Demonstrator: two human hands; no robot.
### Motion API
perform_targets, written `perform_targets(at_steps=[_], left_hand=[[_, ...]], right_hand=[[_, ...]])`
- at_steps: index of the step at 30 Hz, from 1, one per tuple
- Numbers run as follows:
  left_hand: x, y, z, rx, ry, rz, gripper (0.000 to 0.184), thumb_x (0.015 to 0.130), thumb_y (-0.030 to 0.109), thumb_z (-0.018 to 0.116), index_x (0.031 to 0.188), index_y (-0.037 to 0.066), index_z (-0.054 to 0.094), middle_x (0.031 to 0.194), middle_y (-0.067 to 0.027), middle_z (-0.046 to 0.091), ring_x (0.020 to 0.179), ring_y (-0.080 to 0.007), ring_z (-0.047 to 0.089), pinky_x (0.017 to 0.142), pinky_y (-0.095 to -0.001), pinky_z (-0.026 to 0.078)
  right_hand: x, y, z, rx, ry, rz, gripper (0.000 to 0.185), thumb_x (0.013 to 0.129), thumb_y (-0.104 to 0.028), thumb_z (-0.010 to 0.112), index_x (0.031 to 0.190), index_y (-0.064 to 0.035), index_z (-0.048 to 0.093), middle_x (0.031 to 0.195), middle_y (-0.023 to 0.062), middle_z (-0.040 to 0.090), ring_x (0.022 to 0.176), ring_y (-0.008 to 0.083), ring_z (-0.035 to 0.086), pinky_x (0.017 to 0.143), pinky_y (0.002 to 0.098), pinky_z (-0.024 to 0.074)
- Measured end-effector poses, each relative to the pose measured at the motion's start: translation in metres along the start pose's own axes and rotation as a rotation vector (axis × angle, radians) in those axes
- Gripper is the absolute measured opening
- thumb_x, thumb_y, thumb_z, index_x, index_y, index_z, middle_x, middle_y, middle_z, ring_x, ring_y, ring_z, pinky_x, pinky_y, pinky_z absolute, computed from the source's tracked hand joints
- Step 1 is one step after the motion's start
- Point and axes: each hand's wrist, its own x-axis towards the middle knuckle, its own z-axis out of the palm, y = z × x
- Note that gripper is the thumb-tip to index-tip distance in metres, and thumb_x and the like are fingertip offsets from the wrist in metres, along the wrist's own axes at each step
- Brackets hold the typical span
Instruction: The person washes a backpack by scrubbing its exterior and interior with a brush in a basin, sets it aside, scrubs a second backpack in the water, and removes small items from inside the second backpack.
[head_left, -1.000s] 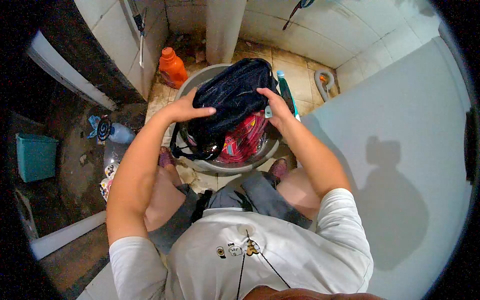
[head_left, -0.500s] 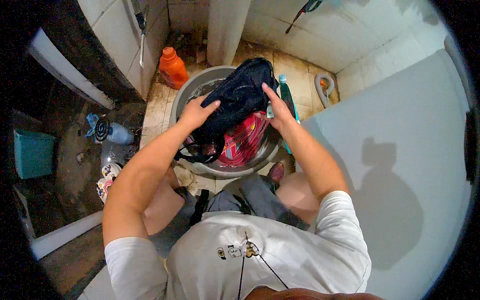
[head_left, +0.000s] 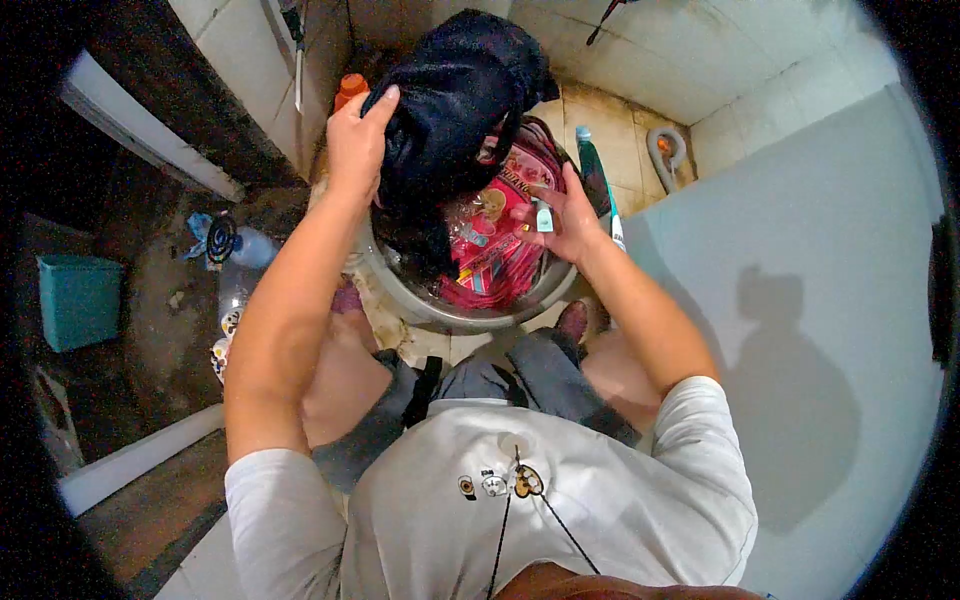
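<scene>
My left hand [head_left: 357,140] is closed on the left edge of a black fabric bag [head_left: 460,90], thumb on top. The bag is raised above the far side of a grey basin [head_left: 440,318], with a strap hanging down. Inside the basin lies a wet red bag [head_left: 500,235] with printed patterns, partly covered by the black one. My right hand [head_left: 568,218] is over the basin's right side, fingers spread beside the red bag. Against its fingers shows a small pale green piece [head_left: 544,217]; whether it is held I cannot tell.
A green bottle [head_left: 592,170] stands right of the basin. An orange bottle [head_left: 350,88] is partly hidden behind my left hand. A grey hose [head_left: 664,160] lies by the far wall. A light grey panel [head_left: 800,300] borders my right side; a teal bin [head_left: 80,300] stands far left.
The black bag has risen and moved away from me, uncovering more of the red bag. My left hand went up with it; my right hand has come off the black bag.
</scene>
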Motion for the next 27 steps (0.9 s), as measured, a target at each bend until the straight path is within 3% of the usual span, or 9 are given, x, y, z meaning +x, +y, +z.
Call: perform_targets(at_steps=[5, 7, 9, 11, 13, 14, 17, 25, 27], left_hand=[[-0.02, 0.046, 0.002, 0.132, 0.124, 0.297, 0.034, 0.078, 0.02, 0.059, 0.095, -0.009, 0.054, 0.086, -0.0062, 0.058, 0.073, -0.0105, 0.051, 0.068, -0.0223, 0.04], [-0.018, 0.049, -0.004, 0.216, 0.14, 0.319, 0.033, 0.078, 0.02, 0.059, 0.094, -0.009, 0.053, 0.087, -0.0061, 0.057, 0.075, -0.0106, 0.051, 0.069, -0.0218, 0.04], [-0.034, 0.068, 0.0, -0.017, 0.02, 0.328, 0.033, 0.078, 0.021, 0.059, 0.092, -0.008, 0.054, 0.085, -0.0055, 0.057, 0.075, -0.0111, 0.05, 0.07, -0.0223, 0.04], [-0.035, 0.072, 0.0, -0.021, 0.003, 0.339, 0.034, 0.078, 0.022, 0.06, 0.093, -0.008, 0.054, 0.084, -0.0053, 0.056, 0.076, -0.0115, 0.05, 0.07, -0.0227, 0.04], [-0.036, 0.072, 0.001, 0.038, 0.029, 0.373, 0.034, 0.078, 0.021, 0.06, 0.093, -0.008, 0.053, 0.085, -0.0055, 0.057, 0.076, -0.0112, 0.05, 0.07, -0.0225, 0.04], [-0.037, 0.069, 0.003, 0.014, 0.042, 0.344, 0.034, 0.077, 0.021, 0.06, 0.094, -0.008, 0.054, 0.085, -0.0056, 0.057, 0.077, -0.0111, 0.05, 0.071, -0.0222, 0.04], [-0.047, 0.067, 0.012, -0.044, -0.047, 0.308, 0.032, 0.078, 0.018, 0.059, 0.094, -0.009, 0.054, 0.087, -0.005, 0.057, 0.077, -0.0103, 0.05, 0.072, -0.022, 0.04], [-0.057, 0.055, 0.03, -0.01, -0.157, 0.269, 0.022, 0.079, 0.017, 0.057, 0.085, -0.004, 0.057, 0.076, -0.0002, 0.056, 0.069, -0.0077, 0.05, 0.066, -0.0204, 0.039], [-0.059, 0.049, 0.031, 0.027, -0.214, 0.292, 0.021, 0.078, 0.016, 0.058, 0.084, -0.005, 0.057, 0.077, -0.0028, 0.057, 0.071, -0.01, 0.051, 0.067, -0.0219, 0.039]], right_hand=[[-0.001, 0.004, 0.019, 0.061, -0.038, 0.067, 0.088, 0.072, -0.07, 0.03, 0.124, 0.0009, 0.029, 0.094, 0.0152, 0.051, 0.083, 0.0229, 0.053, 0.074, 0.043, 0.0429], [-0.01, 0.001, 0.034, 0.102, -0.078, 0.102, 0.086, 0.07, -0.072, 0.031, 0.12, -0.0022, 0.035, 0.096, 0.0156, 0.05, 0.085, 0.0247, 0.053, 0.076, 0.0475, 0.0417], [-0.015, 0.001, 0.045, 0.284, -0.194, 0.073, 0.081, 0.071, -0.071, 0.032, 0.121, -0.0076, 0.036, 0.1, 0.0131, 0.05, 0.089, 0.0278, 0.052, 0.08, 0.0527, 0.0389], [-0.023, -0.004, 0.055, 0.292, -0.302, 0.013, 0.077, 0.071, -0.071, 0.032, 0.122, -0.013, 0.036, 0.111, 0.0101, 0.046, 0.099, 0.0312, 0.048, 0.084, 0.0556, 0.0355], [-0.024, -0.007, 0.061, 0.301, -0.305, -0.094, 0.078, 0.071, -0.07, 0.031, 0.126, -0.0152, 0.031, 0.122, 0.0082, 0.039, 0.11, 0.0327, 0.04, 0.086, 0.0562, 0.0334], [-0.021, -0.01, 0.06, 0.311, -0.433, -0.094, 0.08, 0.071, -0.071, 0.03, 0.129, -0.0151, 0.025, 0.13, 0.0093, 0.03, 0.117, 0.0339, 0.031, 0.088, 0.0569, 0.0311], [-0.022, -0.021, 0.065, 0.322, -0.447, -0.185, 0.081, 0.072, -0.07, 0.029, 0.131, -0.0156, 0.02, 0.133, 0.0093, 0.026, 0.12, 0.034, 0.028, 0.09, 0.0568, 0.0284], [-0.022, -0.029, 0.059, 0.418, -0.435, -0.192, 0.071, 0.077, -0.063, 0.027, 0.129, -0.0152, 0.026, 0.132, 0.0109, 0.029, 0.116, 0.0343, 0.034, 0.088, 0.0569, 0.0301], [-0.023, -0.026, 0.059, 0.488, -0.39, -0.199, 0.066, 0.078, -0.059, 0.029, 0.125, -0.0124, 0.033, 0.128, 0.0119, 0.035, 0.113, 0.0315, 0.038, 0.09, 0.0524, 0.032]])
